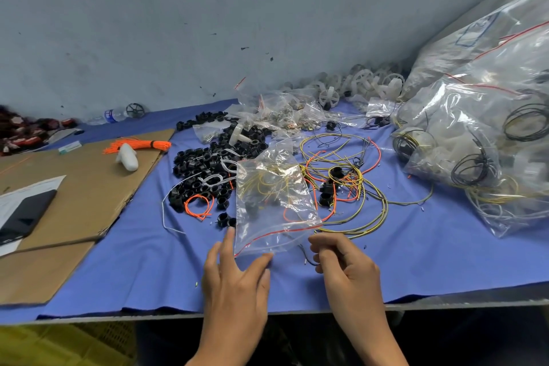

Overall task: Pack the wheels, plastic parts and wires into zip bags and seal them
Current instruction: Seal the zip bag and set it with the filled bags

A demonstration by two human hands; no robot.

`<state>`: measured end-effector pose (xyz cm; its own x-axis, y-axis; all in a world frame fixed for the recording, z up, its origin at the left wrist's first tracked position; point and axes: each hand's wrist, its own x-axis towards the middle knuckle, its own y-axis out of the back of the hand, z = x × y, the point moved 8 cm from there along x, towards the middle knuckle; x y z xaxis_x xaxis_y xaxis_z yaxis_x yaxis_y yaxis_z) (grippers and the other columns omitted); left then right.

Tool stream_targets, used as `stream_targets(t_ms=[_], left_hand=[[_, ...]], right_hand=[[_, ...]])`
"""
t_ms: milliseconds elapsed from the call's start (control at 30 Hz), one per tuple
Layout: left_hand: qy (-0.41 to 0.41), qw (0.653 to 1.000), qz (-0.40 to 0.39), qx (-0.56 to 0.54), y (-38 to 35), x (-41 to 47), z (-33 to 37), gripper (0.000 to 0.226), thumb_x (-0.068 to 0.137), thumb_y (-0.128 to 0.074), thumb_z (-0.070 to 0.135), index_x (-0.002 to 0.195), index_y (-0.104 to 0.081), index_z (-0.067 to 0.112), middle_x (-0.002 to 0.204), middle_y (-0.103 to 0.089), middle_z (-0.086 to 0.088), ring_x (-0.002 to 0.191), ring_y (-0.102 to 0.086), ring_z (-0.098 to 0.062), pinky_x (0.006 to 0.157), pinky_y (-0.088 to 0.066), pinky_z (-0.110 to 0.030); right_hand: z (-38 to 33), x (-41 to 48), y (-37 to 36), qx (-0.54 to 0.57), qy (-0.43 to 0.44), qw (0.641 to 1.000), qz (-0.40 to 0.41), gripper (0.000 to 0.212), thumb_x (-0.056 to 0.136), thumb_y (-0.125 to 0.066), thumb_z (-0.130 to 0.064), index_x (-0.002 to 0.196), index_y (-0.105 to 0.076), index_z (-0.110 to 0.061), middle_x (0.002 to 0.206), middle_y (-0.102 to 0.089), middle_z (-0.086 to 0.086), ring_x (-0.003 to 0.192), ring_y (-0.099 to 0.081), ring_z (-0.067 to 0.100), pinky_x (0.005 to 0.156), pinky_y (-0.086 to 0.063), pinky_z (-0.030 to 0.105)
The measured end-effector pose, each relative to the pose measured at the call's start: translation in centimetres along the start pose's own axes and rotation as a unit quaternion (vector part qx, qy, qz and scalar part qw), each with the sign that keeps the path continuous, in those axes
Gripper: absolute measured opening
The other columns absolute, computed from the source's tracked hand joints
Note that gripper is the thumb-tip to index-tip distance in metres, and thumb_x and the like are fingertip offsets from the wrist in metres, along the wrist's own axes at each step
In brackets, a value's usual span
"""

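A clear zip bag point(274, 205) with a red seal line lies on the blue cloth, mouth toward me, with yellow wires and a black part inside. My left hand point(236, 279) rests with straight fingers at the bag's near left corner. My right hand point(346, 267) is just right of the bag mouth, fingers curled, pinching a thin black wire point(309, 258). Loose yellow and orange wires point(350, 175) lie behind the bag. A heap of black plastic parts point(208, 169) sits to the left. White wheels point(356, 86) pile up against the wall.
Large filled zip bags point(481, 116) crowd the right side. Small bags of metal parts point(279, 116) lie at the back. Cardboard sheets point(74, 187) with an orange wire bundle point(139, 145), a white part and a black phone point(26, 214) cover the left. The table edge point(178, 316) runs near me.
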<state>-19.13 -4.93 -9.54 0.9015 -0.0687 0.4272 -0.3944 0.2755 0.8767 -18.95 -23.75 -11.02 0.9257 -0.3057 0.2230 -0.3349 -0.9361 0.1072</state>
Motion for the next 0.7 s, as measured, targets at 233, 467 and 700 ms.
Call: stream_targets(t_ms=[233,467,700], left_hand=[[0.060,0.997,-0.027,-0.029,-0.7,3.1,-1.5,0.037,0.100,-0.051,0.035,0.136,-0.057,0.033,0.149,-0.046,-0.001,0.128,-0.049,-0.029,0.103,-0.040,-0.041],[0.013,0.998,0.024,-0.061,0.2,6.1,-1.4,0.050,0.086,-0.060,-0.005,0.129,-0.064,0.021,0.136,-0.059,0.007,0.121,-0.055,-0.024,0.094,-0.050,-0.038],[-0.054,0.987,0.056,-0.142,0.3,5.3,-0.2,0.069,0.072,-0.061,-0.020,0.132,-0.061,0.014,0.140,-0.055,0.004,0.126,-0.052,-0.019,0.105,-0.033,-0.019]], right_hand=[[-0.4,-0.1,0.0,0.002,-0.002,1.000,-0.008,0.030,0.085,-0.049,-0.017,0.092,-0.068,-0.040,0.089,-0.072,-0.013,0.081,-0.069,0.010,0.072,-0.057,0.042],[-0.1,0.0,0.1,-0.009,-0.016,1.000,-0.015,0.040,0.090,-0.054,-0.001,0.090,-0.068,-0.039,0.089,-0.071,-0.012,0.082,-0.069,0.012,0.074,-0.057,0.045],[-0.3,0.2,0.1,0.021,-0.017,1.000,-0.015,0.045,0.089,-0.054,0.002,0.088,-0.070,-0.039,0.086,-0.073,-0.009,0.078,-0.070,0.012,0.075,-0.057,0.045]])
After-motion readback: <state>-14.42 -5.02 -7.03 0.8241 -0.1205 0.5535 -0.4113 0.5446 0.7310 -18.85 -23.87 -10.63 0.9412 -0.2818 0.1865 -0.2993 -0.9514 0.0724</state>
